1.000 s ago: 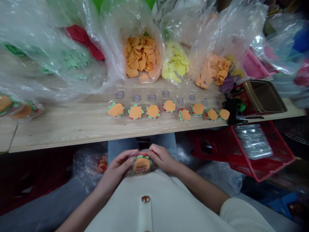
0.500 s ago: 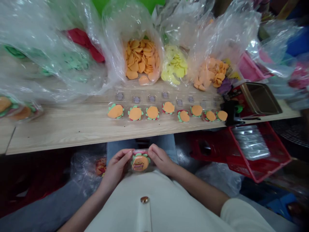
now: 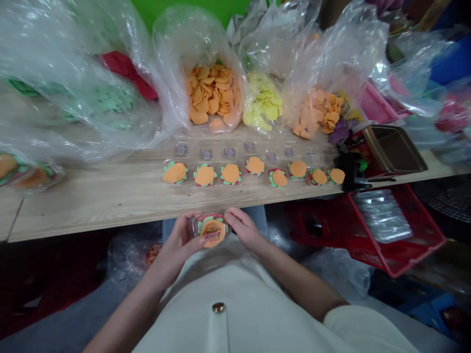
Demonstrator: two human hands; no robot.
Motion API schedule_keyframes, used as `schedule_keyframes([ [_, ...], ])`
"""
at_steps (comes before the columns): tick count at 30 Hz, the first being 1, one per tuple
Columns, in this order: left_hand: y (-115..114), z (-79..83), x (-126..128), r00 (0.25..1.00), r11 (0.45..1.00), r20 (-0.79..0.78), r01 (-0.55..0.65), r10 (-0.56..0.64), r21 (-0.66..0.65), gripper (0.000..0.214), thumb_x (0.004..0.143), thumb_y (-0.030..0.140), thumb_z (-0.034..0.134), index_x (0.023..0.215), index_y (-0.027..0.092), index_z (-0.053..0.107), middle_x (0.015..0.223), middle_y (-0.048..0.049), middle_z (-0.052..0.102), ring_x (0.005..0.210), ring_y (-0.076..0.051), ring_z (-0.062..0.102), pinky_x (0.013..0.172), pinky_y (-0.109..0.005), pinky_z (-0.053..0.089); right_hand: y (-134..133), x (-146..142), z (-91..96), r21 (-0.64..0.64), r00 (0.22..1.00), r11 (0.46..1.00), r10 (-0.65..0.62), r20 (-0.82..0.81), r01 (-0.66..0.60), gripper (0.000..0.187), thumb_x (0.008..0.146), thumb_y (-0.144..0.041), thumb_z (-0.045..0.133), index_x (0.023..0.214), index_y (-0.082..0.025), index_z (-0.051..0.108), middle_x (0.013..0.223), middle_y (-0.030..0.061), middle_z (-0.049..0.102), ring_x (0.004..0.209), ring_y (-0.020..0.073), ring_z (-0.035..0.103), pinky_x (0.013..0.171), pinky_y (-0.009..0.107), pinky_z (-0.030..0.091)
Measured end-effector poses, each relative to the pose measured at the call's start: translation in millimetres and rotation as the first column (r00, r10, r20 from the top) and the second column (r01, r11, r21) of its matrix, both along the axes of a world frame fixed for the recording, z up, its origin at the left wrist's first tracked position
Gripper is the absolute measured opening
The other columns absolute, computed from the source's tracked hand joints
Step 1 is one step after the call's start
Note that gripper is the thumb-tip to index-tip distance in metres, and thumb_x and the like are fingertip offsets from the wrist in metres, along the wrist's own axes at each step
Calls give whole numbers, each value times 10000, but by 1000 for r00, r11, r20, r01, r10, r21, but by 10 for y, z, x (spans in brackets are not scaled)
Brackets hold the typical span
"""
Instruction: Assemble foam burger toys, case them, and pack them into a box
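Note:
Both of my hands hold one small clear packet with an orange burger-shaped piece (image 3: pixel 212 230) in it, just below the front edge of the wooden table (image 3: pixel 110 196). My left hand (image 3: pixel 179 242) grips its left side with curled fingers. My right hand (image 3: pixel 245 229) pinches its right side. On the table ahead lies a row of several similar burger pieces (image 3: pixel 231 173) in open clear cases, with small grey discs (image 3: pixel 228 153) behind them.
Clear plastic bags hold orange pieces (image 3: pixel 209 95), yellow pieces (image 3: pixel 265 103), pale orange pieces (image 3: pixel 316 113), green pieces (image 3: pixel 110 100) and red pieces (image 3: pixel 123 66). A brown tray (image 3: pixel 395 149) and black tool (image 3: pixel 349 171) sit at right. A red basket (image 3: pixel 397 230) stands below.
Both hands have lifted the packet up and forward, from my lap to just under the table edge. The view has tilted slightly.

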State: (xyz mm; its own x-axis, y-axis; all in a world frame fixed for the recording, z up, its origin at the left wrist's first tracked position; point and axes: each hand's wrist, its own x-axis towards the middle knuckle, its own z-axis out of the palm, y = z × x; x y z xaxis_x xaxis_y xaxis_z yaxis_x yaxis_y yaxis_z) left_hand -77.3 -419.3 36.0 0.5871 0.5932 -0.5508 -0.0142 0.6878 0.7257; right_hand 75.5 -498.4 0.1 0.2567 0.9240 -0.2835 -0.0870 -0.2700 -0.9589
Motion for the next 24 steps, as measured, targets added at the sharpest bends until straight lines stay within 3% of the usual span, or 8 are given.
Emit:
schedule_keyframes([
  [3,32,-13,140,997,996,-62,-45,50,79,482,655,240,735,1067,244,484,1035,-16,580,856,-144,582,718,-259,496,175,-2,19,-40,989,995,-81,126,87,315,882,-441,362,675,-207,408,600,-44,398,574,102,397,538,214,319],
  [7,-2,-118,341,980,950,-45,-177,194,256,478,689,249,705,1085,256,437,1065,-16,556,900,-140,574,793,-294,488,301,-28,9,-27,872,967,-216,438,254,333,914,-419,310,710,-207,466,625,-29,482,589,108,438,566,227,318],
  [10,-67,-180,438,970,911,-37,-210,238,355,484,702,243,693,1102,264,422,1073,-17,549,928,-139,571,853,-318,467,318,-8,-36,18,835,942,-305,458,334,364,910,-436,313,671,-202,459,585,-33,465,555,105,417,538,227,304],
  [14,-122,-150,489,969,904,-42,-210,243,373,494,699,250,694,1111,257,422,1091,-34,541,942,-153,574,851,-330,473,330,38,-98,102,826,918,-391,406,384,369,890,-440,346,621,-199,417,546,-45,413,528,98,368,515,222,295],
  [16,-113,-95,480,974,923,3,-217,228,316,479,702,252,692,1104,265,432,1120,-36,539,974,-166,568,821,-319,490,317,37,-127,133,823,908,-416,387,396,358,891,-431,339,637,-197,432,559,-40,430,539,100,380,524,222,309],
  [20,-47,-3,370,987,990,99,-131,127,42,296,777,323,610,1048,250,515,1163,-43,568,1025,-201,561,784,-338,512,169,-8,-194,156,815,914,-404,415,374,352,909,-396,296,645,-202,422,567,-30,433,541,107,397,535,230,312],
  [24,-29,-8,185,1000,990,-7,-15,15,-137,271,745,316,652,990,219,589,1080,-53,636,928,-204,613,739,-327,521,-77,39,-172,84,850,977,-213,482,197,290,909,-366,321,705,-199,442,639,-20,460,602,114,426,571,228,323],
])
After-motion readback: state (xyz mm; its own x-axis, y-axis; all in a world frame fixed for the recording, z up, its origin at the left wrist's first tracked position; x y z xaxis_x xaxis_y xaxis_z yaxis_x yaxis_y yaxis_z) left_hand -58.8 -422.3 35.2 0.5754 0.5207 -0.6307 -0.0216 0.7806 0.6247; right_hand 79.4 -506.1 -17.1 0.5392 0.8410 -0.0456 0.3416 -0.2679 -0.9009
